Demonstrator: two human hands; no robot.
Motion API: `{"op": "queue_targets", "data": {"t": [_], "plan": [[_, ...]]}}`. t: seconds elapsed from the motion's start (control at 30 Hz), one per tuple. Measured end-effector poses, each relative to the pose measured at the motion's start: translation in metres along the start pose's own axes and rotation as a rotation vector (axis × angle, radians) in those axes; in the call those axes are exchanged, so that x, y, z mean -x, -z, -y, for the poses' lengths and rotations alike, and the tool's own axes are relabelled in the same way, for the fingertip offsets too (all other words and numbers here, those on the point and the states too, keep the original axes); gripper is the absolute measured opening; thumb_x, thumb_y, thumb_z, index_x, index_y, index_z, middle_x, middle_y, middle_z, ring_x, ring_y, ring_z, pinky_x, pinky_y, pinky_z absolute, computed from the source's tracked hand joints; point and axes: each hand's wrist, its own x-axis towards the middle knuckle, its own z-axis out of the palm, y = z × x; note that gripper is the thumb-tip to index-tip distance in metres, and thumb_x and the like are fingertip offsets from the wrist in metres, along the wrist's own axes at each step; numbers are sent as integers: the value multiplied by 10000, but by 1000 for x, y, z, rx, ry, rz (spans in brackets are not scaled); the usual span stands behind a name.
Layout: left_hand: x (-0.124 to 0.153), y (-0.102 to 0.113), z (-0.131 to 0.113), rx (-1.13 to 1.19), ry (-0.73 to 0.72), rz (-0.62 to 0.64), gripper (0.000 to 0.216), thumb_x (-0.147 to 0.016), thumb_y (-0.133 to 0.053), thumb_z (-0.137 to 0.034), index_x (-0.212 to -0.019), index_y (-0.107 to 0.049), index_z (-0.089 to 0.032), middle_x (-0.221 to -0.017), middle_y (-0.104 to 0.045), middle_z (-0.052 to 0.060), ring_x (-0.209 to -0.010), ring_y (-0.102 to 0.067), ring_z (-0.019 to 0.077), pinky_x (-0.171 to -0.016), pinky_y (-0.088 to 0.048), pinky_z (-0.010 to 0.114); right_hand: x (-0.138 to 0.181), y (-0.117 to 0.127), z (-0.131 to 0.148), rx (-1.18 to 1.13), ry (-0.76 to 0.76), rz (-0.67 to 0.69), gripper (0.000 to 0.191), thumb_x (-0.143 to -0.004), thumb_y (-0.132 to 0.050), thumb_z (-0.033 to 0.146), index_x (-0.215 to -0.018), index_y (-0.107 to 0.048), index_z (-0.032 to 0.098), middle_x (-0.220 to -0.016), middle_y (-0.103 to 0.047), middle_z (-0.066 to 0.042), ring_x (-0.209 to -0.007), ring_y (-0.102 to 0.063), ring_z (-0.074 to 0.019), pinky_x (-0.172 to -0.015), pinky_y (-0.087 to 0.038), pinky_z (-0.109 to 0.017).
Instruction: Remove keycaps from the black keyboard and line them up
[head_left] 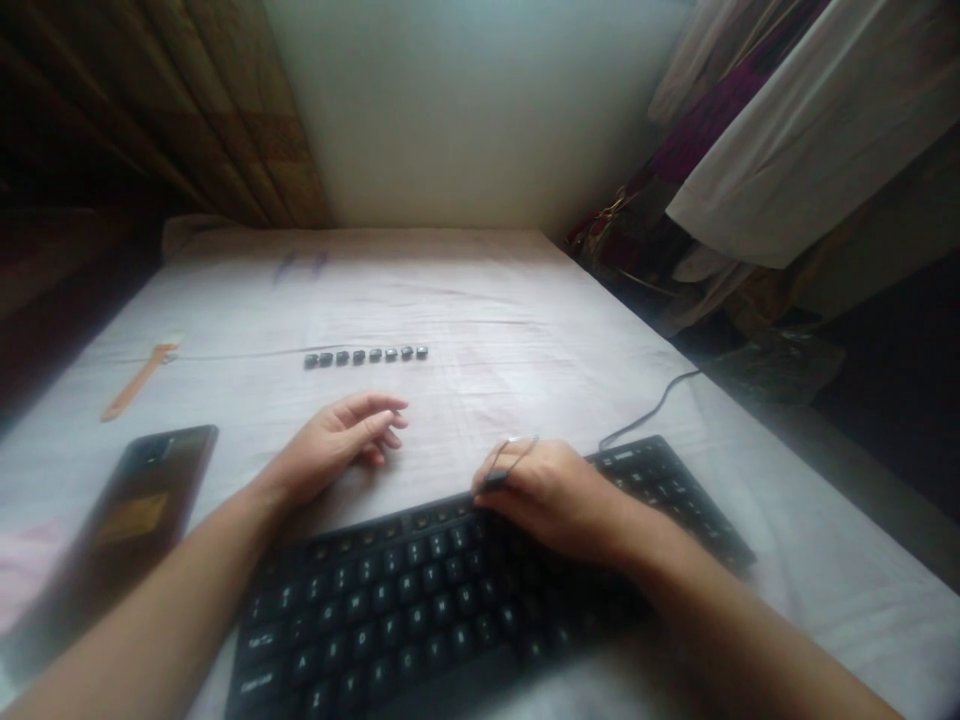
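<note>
A black keyboard (420,600) lies tilted on the white cloth-covered table (525,330) in front of me. My right hand (555,500) rests on its top row, fingers closed on a thin wire keycap puller (510,455) whose tip sits at a key. My left hand (337,445) lies on the cloth just beyond the keyboard, fingers loosely stretched and holding nothing. A row of several removed black keycaps (366,355) is lined up on the cloth farther back.
A dark phone (139,510) lies at the left. An orange strap-like object (139,380) sits beyond it. The keyboard's cable (652,410) runs off to the right edge. Clothes (750,170) hang at the right, a curtain (187,110) at the left.
</note>
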Motion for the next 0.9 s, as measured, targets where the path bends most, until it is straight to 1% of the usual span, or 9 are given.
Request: {"op": "queue_targets", "data": {"t": [0.17, 0.27, 0.47, 0.57, 0.63, 0.77, 0.9], "plan": [[1, 1, 0, -12, -10, -2, 322, -758, -706, -398, -1006, -686, -193, -875, -693, 42, -626, -596, 117, -560, -504, 231, -3, -2, 6, 151, -42, 44, 194, -929, -493, 208, -780, -604, 156, -755, -626, -55, -679, -567, -159, -631, -463, -267], [0, 0, 0, -11, -11, -1, 336, -755, -709, -405, -1013, -683, -190, -891, -694, 47, -654, -608, 127, -565, -507, 231, -5, -2, 7, 153, -45, 43, 185, -927, -497, 194, -766, -580, 158, -760, -611, -49, -681, -554, -148, -636, -455, -254], [0, 0, 0, -2, -7, 4, 330, -740, -715, -395, -997, -678, -191, -873, -692, 33, -628, -600, 115, -552, -498, 221, -5, -6, 7, 201, 13, 29, 201, -929, -485, 180, -738, -542, 170, -720, -578, -29, -646, -523, -140, -588, -425, -241], [0, 0, 0, -5, -8, 12, 323, -746, -708, -387, -997, -673, -188, -870, -692, 34, -652, -610, 125, -557, -497, 222, -4, -8, 6, 222, 20, 18, 200, -937, -465, 177, -751, -540, 171, -730, -580, -33, -655, -521, -143, -601, -426, -247], [0, 0, 0, -9, -12, 19, 317, -753, -701, -380, -1003, -669, -188, -871, -691, 30, -643, -606, 119, -561, -497, 222, -3, -9, 4, 207, 33, -12, 203, -937, -468, 183, -746, -535, 172, -720, -575, -29, -644, -515, -139, -601, -424, -245], [0, 0, 3, -19, -20, 36, 310, -768, -685, -374, -1012, -661, -185, -882, -690, 34, -661, -610, 126, -562, -496, 227, -2, -9, -1, 100, 43, -84, 201, -932, -490, 184, -735, -531, 172, -698, -563, -6, -616, -499, -120, -584, -412, -225], [-1, 0, 8, -55, -34, 66, 316, -789, -660, -382, -1033, -645, -182, -900, -683, 38, -673, -613, 133, -566, -491, 235, -1, -10, -5, 39, 17, -94, 187, -929, -495, 181, -748, -541, 177, -700, -564, 7, -616, -503, -111, -584, -412, -215]]}}
